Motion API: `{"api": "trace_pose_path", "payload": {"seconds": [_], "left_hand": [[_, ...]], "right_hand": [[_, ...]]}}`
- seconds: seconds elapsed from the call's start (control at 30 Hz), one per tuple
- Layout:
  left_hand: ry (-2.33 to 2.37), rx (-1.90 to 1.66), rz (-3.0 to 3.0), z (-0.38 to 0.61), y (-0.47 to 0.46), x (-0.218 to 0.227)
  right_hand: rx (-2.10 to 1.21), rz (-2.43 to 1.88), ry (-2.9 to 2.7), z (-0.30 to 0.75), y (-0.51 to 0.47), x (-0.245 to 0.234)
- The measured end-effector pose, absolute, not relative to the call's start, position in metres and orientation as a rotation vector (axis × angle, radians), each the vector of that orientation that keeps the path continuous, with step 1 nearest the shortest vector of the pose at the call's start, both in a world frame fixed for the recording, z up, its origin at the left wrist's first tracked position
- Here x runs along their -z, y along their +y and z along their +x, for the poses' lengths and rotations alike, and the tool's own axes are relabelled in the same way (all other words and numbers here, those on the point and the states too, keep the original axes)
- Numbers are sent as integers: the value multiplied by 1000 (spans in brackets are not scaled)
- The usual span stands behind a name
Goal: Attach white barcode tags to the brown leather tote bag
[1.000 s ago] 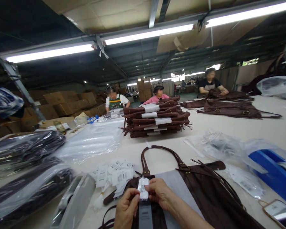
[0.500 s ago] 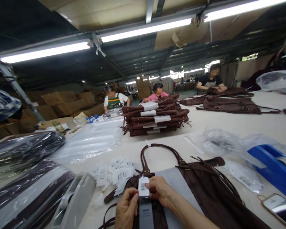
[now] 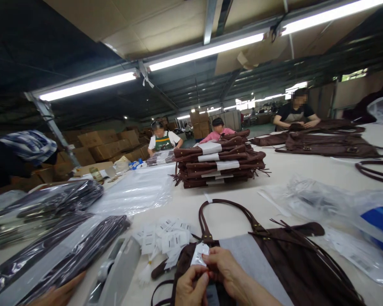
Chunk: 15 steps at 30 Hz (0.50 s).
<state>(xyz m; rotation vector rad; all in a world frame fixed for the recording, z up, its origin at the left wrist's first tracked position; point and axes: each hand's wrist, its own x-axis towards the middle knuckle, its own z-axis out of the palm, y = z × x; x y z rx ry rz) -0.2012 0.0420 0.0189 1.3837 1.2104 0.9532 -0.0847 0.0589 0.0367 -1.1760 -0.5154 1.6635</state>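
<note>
Tag [image 3: 200, 255]: white and glossy, at the near middle, over the left part of the brown bag [image 3: 306, 267]; its narrowed end points to 12–1 o'clock, long axis running back to 6–7. Other places are clocked from this tag.
Bag: lying flat, handle loop [image 3: 226, 202] arching out to 12–1 o'clock; a pale band [image 3: 257, 259] slants across it from 11 to 5. It runs off the lower edge of view, so its full long axis cannot be told.
Left hand [image 3: 191, 284]: thumb and fingertips narrow, pinching the tag's lower end.
Right hand [image 3: 225, 270]: also narrow, fingertips closed on the tag's right edge, nearly meeting the left.
Tabletop [image 3: 185, 200]: pale and broad; loose tags [image 3: 175, 240] at 10 o'clock, grey dispenser [image 3: 118, 267] and wrapped packets [image 3: 60, 250] at 9, folded stack [image 3: 207, 165] at 12, clear plastic [image 3: 319, 199] over part of a blue object [image 3: 381, 221] at 3.
Workshop: tube lights [image 3: 207, 52] overhead, cartons [image 3: 95, 138] at 10, 3 co-workers at 11, 12 and 1–2 o'clock.
Margins: pale surface shows between loop and stack at 12, and between loop and plastic at 2; tightest at 9–10, where loose tags lie just beside the bag.
</note>
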Motion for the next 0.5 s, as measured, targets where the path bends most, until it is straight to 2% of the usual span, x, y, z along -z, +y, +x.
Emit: {"api": "trace_pose_path", "payload": {"seconds": [0.23, 0.5], "left_hand": [[1244, -1103, 1119, -194, 41, -30], [1433, -1104, 1208, -204, 37, -38]], "right_hand": [[-1598, -1307, -802, -82, 55, -48], [-1444, -1319, -733, -72, 53, -44]]}}
